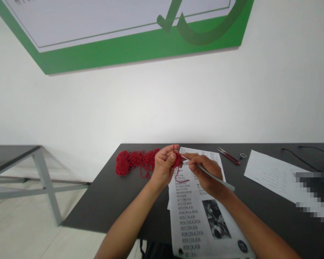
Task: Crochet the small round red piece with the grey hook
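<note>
My left hand (166, 163) pinches a small red crochet piece (176, 159), with a strand of red yarn running up over its fingers. A loose yarn tail dangles below the piece over the printed sheet. In my right hand (207, 171) is a crochet hook (214, 177) with a thick grey handle, held much like a pen. Its thin metal shaft points left, and the tip meets the red piece, where the exact stitch is too small to make out. Left of my hands lies a heap of red yarn (122, 163), partly wound and partly loose.
Under my hands lies a printed pattern sheet (189, 216) on the dark table (105, 201). Thread snips (229, 156) and a small metal ring (242, 155) lie at the back right, near another paper (270, 172) and thin dark glasses temples (299, 158). A second table (13, 154) stands left.
</note>
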`<action>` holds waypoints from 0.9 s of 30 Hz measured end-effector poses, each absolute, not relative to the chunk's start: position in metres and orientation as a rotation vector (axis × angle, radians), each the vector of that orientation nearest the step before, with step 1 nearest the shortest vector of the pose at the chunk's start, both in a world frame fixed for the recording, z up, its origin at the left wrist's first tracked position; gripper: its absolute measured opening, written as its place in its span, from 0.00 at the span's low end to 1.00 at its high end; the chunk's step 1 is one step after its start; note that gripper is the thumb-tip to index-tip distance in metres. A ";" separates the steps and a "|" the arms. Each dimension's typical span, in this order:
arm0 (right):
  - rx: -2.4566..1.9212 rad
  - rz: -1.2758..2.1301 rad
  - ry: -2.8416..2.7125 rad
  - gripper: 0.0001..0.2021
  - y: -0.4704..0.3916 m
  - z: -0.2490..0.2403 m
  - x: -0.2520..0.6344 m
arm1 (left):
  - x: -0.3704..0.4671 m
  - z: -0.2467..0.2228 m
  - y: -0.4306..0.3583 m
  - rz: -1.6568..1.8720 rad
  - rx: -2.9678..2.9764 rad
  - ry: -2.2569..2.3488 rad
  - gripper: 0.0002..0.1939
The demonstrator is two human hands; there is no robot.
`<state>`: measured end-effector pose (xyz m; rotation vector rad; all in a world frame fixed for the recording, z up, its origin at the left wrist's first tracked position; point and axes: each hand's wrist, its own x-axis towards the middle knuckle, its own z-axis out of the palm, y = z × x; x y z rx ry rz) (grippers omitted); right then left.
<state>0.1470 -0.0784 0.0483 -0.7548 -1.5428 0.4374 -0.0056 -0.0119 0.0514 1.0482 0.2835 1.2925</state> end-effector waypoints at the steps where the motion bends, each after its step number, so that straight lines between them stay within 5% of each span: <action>1: -0.762 0.453 -1.535 0.04 -0.079 0.047 0.147 | -0.006 0.052 -0.012 1.291 1.035 0.283 0.22; 11: -0.512 0.988 -1.196 0.13 -0.069 0.041 0.142 | -0.006 0.055 -0.020 1.158 0.935 0.309 0.26; 16: -0.379 1.232 -0.898 0.10 -0.060 0.041 0.135 | -0.004 0.055 -0.016 1.370 1.309 0.410 0.24; 20: -0.441 1.078 -0.806 0.09 -0.058 0.038 0.131 | -0.006 0.059 -0.019 1.547 1.643 0.623 0.16; 27: -0.719 0.802 -0.971 0.11 -0.066 0.042 0.135 | -0.005 0.056 -0.021 1.586 1.771 0.651 0.16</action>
